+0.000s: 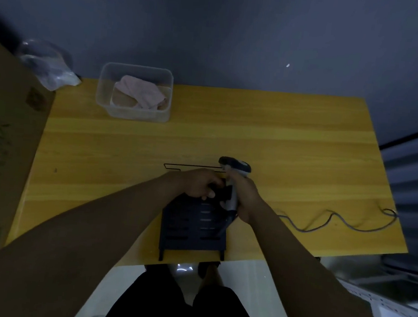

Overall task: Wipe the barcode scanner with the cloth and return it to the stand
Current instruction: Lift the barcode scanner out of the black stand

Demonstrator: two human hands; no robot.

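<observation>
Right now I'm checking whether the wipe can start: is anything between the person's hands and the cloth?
Only bare table lies between. The cloth sits in the clear tub, so its near wall must be cleared. Both hands are occupied: right hand holds the scanner, left hand grips the stand.

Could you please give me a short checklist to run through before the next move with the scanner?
1. Grey and black barcode scanner firmly held: ok, the right hand is closed around its handle.
2. Dark slotted metal stand steadied: ok, the left hand is closed on its top.
3. Pink cloth in hand: not ok, it lies in the clear plastic tub at the far left of the yellow wooden table.
4. Grey cable free of snags: ok, it trails loose over the table to the right.
5. Scanner already wiped: cannot tell.
</observation>
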